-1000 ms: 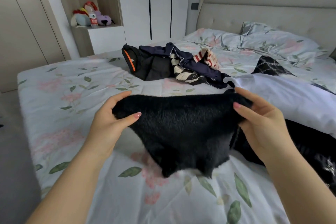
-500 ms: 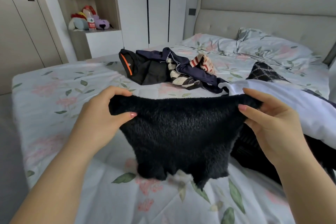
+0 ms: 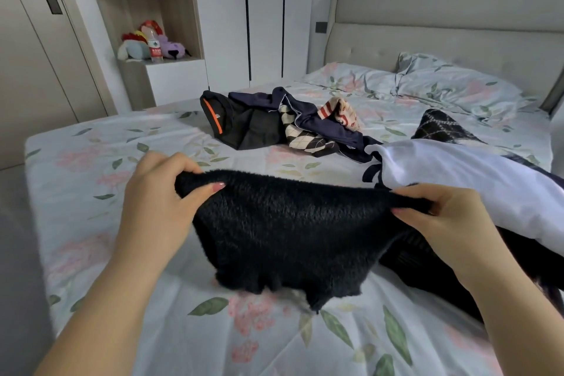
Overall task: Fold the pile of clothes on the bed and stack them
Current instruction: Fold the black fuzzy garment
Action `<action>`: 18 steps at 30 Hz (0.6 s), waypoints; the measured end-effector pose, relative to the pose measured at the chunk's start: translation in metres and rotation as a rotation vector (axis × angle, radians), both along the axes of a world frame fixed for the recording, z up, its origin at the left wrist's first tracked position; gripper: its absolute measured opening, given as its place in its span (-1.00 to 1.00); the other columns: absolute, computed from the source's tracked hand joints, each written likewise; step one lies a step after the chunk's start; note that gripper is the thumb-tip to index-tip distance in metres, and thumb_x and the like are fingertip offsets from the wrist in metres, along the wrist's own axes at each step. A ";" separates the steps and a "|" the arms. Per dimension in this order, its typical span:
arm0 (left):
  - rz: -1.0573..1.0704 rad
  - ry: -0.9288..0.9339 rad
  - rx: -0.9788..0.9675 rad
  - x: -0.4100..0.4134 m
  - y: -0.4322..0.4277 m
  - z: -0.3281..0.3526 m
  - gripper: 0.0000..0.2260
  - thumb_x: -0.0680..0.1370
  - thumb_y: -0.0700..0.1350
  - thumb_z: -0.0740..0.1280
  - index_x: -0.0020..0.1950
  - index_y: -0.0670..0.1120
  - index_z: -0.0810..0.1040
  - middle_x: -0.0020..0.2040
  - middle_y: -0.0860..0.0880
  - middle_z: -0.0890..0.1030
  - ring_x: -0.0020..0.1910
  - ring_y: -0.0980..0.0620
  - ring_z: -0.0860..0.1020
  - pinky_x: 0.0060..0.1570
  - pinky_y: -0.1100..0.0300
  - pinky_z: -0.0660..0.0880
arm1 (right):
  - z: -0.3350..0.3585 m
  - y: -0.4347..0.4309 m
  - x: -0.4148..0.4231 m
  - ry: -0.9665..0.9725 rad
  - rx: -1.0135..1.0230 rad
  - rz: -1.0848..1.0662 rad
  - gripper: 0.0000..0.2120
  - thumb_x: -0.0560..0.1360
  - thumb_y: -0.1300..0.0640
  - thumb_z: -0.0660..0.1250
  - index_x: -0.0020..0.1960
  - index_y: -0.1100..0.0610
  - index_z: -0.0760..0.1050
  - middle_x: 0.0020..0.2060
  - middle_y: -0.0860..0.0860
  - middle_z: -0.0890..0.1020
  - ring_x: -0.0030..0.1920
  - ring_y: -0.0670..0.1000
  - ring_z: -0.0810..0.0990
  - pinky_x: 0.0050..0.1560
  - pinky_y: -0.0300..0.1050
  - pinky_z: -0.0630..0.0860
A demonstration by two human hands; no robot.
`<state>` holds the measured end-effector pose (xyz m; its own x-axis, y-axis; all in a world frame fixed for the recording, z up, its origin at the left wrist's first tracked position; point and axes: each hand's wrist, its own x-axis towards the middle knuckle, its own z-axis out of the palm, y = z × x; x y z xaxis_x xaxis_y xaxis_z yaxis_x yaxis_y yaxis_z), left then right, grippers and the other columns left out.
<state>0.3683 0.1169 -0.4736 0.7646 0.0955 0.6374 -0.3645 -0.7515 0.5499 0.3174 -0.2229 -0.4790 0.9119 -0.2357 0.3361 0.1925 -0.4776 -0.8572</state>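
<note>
Grip: sweater (image 3: 293,238) is pinched along its top edge at both ends. The left hand (image 3: 158,201) holds the left corner and the right hand (image 3: 442,223) the right corner, each with the thumb in front and the fingers behind.
Sweater position: it is held stretched between the hands over the bed (image 3: 91,192). The lower hem hangs at or just above the sheet; contact cannot be told.
Long axis: the held edge runs left to right across the view, slightly lower at the right.
Direction from grip: the body hangs below and between the hands. Neither hand is judged nearer.
Neighbours: white garment (image 3: 457,174) lies just beside the right hand. The pile (image 3: 274,122) is well apart, further up the bed.
Step judged: the sweater is being spread before folding.
Next move judged: a lay-down on bare sheet ahead and to the left is favoured, away from the white garment.
</note>
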 end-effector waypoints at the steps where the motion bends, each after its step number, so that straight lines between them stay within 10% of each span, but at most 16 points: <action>1: -0.013 0.034 -0.017 0.000 0.002 0.001 -0.79 0.37 0.00 0.54 -0.15 0.02 0.54 -0.07 0.04 0.43 0.01 0.09 0.44 0.02 0.34 0.31 | 0.002 -0.001 0.000 -0.003 -0.015 -0.013 -0.62 0.43 0.36 0.45 -0.17 -0.16 0.68 -0.24 -0.08 0.72 -0.20 -0.08 0.69 -0.09 -0.24 0.57; 3: -0.090 0.136 -0.090 -0.002 0.007 0.006 -0.80 0.39 0.11 0.47 -0.15 0.08 0.50 0.06 0.08 0.47 0.15 0.06 0.44 0.13 0.20 0.31 | 0.005 -0.004 0.001 -0.014 -0.050 -0.030 -0.68 0.45 0.33 0.45 -0.21 -0.12 0.67 -0.10 -0.06 0.67 -0.14 -0.15 0.64 -0.10 -0.33 0.55; 7: -0.187 0.155 -0.177 -0.012 0.013 0.021 -0.61 0.40 0.38 0.35 -0.09 0.09 0.44 -0.13 0.13 0.55 -0.17 0.16 0.50 -0.17 0.13 0.41 | 0.016 -0.011 -0.003 -0.088 -0.051 0.062 -0.78 0.50 0.31 0.39 -0.18 -0.01 0.60 0.20 -0.10 0.55 0.17 -0.30 0.53 0.09 -0.36 0.46; 10: -0.142 0.067 -0.323 -0.019 0.011 0.031 -0.60 0.33 0.34 0.36 -0.05 0.09 0.46 -0.13 0.07 0.59 -0.19 0.18 0.56 -0.15 0.03 0.52 | 0.025 -0.012 -0.011 -0.145 0.216 0.272 -0.97 0.49 0.13 0.35 -0.10 0.05 0.57 -0.18 -0.01 0.68 -0.18 -0.08 0.64 -0.16 -0.30 0.57; 13: -0.196 0.106 -0.514 -0.020 0.012 0.034 -0.60 0.29 0.32 0.49 -0.10 0.09 0.51 -0.22 -0.02 0.64 -0.25 0.02 0.62 -0.25 -0.01 0.57 | 0.024 -0.014 -0.010 -0.110 0.397 0.324 -0.75 0.39 -0.04 0.40 -0.04 0.10 0.59 -0.23 0.06 0.64 -0.24 -0.05 0.60 -0.27 -0.32 0.54; 18: -0.181 0.407 -0.501 0.015 0.016 -0.020 -0.73 0.36 0.09 0.54 -0.11 -0.03 0.60 -0.21 0.05 0.68 -0.20 0.06 0.63 -0.14 0.10 0.48 | -0.025 -0.005 0.014 0.173 0.518 0.222 -0.89 0.46 0.22 0.40 -0.02 0.17 0.62 -0.19 0.15 0.70 -0.25 0.01 0.69 -0.31 -0.25 0.58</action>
